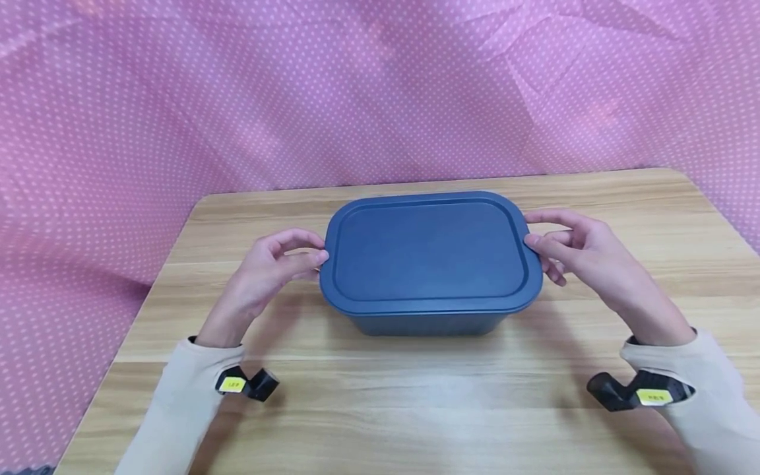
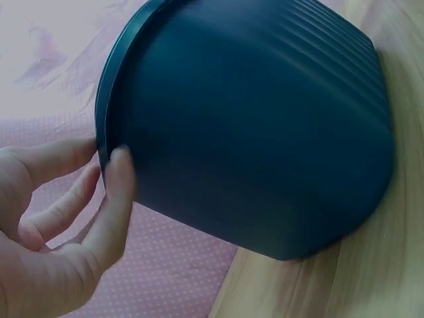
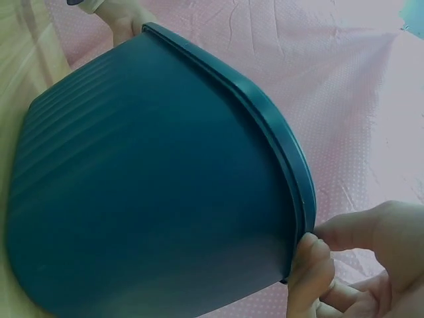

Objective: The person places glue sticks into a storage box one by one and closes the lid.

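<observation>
A blue rectangular storage box (image 1: 427, 324) with rounded corners stands upright on the table, its flat lid (image 1: 427, 254) seated on top. At the lid's left end, my left hand (image 1: 264, 270) pinches the rim, thumb at the upper edge. The left wrist view shows a fingertip (image 2: 120, 162) under that rim, against the box wall (image 2: 252, 132). My right hand (image 1: 594, 254) pinches the opposite end the same way, with the thumb on the rim and a bent finger (image 3: 311, 268) below it. Ridges run along the box's long side (image 3: 79, 126).
The light wood-grain table (image 1: 380, 409) has rounded far corners. Behind and to the left hangs a pink polka-dot cloth (image 1: 356, 92). Small black wrist cameras (image 1: 261, 384) stick out from both beige sleeves (image 1: 178, 409) over the table's near part.
</observation>
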`<state>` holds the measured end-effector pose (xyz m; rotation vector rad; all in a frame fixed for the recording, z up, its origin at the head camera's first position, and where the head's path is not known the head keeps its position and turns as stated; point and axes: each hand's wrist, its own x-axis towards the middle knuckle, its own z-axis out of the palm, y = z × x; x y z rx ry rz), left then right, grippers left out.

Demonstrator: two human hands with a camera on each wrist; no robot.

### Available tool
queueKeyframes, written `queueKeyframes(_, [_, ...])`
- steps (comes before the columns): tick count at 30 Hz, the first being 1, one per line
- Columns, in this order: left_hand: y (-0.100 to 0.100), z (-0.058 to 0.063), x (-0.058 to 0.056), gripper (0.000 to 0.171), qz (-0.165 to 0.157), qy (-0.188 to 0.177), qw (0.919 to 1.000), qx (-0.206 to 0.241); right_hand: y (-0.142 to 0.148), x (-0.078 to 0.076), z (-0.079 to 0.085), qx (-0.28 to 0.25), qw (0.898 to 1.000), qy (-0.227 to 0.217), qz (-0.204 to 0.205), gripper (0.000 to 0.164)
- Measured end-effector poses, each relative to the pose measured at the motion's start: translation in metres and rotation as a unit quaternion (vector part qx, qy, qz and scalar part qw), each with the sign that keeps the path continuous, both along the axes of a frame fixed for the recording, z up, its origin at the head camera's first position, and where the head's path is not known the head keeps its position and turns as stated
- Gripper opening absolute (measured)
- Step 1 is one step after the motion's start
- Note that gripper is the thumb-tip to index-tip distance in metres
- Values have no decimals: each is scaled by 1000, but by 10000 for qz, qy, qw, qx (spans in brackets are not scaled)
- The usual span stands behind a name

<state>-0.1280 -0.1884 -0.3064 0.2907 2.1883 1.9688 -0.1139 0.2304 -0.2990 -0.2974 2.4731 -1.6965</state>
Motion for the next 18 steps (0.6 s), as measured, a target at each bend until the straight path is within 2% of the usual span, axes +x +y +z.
queueKeyframes(2, [2,1,1,15,87,261,9990,-348,-1,0,0,157,9997,141,-138,42])
queueKeyframes(3, [4,2,2,18,154,518,9969,-574,-3,1,0,321,9986,348,-251,43])
queueKeyframes(4, [7,4,3,21,217,853,9926,-833,-5,1,1,468,9963,613,-370,43])
queueKeyframes(5, [10,6,3,24,275,1272,9843,-1191,-8,2,2,649,9926,914,-476,44])
queueKeyframes(6, [14,8,4,28,336,1732,9705,-1645,-11,3,4,874,9862,1302,-538,44])
queueKeyframes(8, [24,15,6,36,395,2550,9301,-2614,-19,6,8,1423,9655,2112,-546,43])
queueKeyframes(9, [29,17,7,40,331,2866,9091,-3006,-23,7,10,1736,9528,2456,-423,45])
queueKeyframes(11, [41,20,10,50,43,3187,8707,-3747,-33,9,14,2349,9274,2912,12,49])
queueKeyframes(12, [46,21,11,54,-129,3198,8571,-4037,-38,9,16,2673,9132,3068,226,51])
queueKeyframes(14, [56,21,12,62,-495,3076,8382,-4476,-48,11,18,3301,8889,3120,591,57])
queueKeyframes(15, [60,21,13,65,-637,3000,8313,-4636,-52,11,18,3546,8790,3105,715,59])
queueKeyframes(16, [63,21,13,67,-737,2927,8243,-4790,-55,11,18,3723,8725,3062,800,60])
queueKeyframes(18, [67,20,13,69,-848,2793,8168,-4977,-61,10,18,3984,8650,2928,851,64])
